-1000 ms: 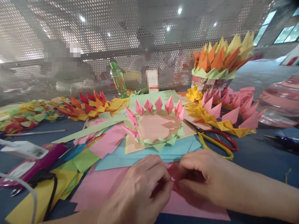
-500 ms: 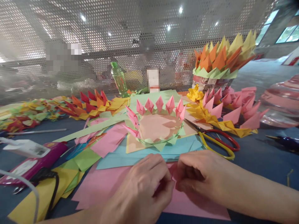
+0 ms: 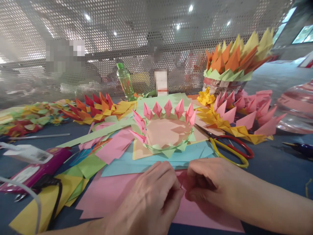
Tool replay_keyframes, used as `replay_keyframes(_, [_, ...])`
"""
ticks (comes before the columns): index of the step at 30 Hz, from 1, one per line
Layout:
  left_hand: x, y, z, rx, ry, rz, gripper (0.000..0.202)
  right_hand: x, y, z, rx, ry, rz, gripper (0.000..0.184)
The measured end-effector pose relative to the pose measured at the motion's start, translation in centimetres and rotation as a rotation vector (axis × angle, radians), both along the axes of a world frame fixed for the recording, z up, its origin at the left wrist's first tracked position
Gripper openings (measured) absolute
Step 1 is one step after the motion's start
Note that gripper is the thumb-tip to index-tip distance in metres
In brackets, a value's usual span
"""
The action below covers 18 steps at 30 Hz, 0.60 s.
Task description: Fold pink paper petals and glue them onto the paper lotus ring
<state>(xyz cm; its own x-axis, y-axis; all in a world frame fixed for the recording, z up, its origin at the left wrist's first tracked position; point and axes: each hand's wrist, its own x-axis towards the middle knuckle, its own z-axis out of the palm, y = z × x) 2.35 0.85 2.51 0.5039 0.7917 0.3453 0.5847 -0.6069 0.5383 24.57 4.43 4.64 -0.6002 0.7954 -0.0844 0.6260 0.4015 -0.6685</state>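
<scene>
Close together over a pink paper sheet, my left hand and my right hand pinch a small pink paper piece between them. Most of that piece is hidden by my fingers, so its folds do not show. Beyond my hands, a ring of folded light green paper lies on peach and blue sheets. Pink folded paper petals stand up along its far and left sides. The near part of the ring bears only green points.
Scissors with red and yellow handles lie right of the ring. A purple glue gun and cables are at left. Folded paper flowers, a green-capped bottle and a perforated metal screen stand behind.
My hands keep almost the same pose on the pink paper piece. The view has shifted slightly; the ring and the other things stay in place.
</scene>
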Motion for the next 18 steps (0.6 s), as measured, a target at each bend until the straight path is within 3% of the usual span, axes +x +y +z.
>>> replay_keyframes(6, [-0.1, 0.0, -0.4, 0.013, 0.000, -0.007, 0.018, 0.1, 0.0, -0.3, 0.009, 0.006, 0.007, 0.009])
replay_keyframes(11, [0.1, -0.2, 0.7, 0.011, 0.086, 0.028, 0.015, 0.2, -0.1, -0.3, 0.019, 0.002, 0.014, 0.009])
replay_keyframes(18, [-0.1, -0.8, 2.2, 0.261, 0.175, -0.067, 0.019, 0.2, -0.2, -0.7, 0.037, 0.008, -0.002, 0.016])
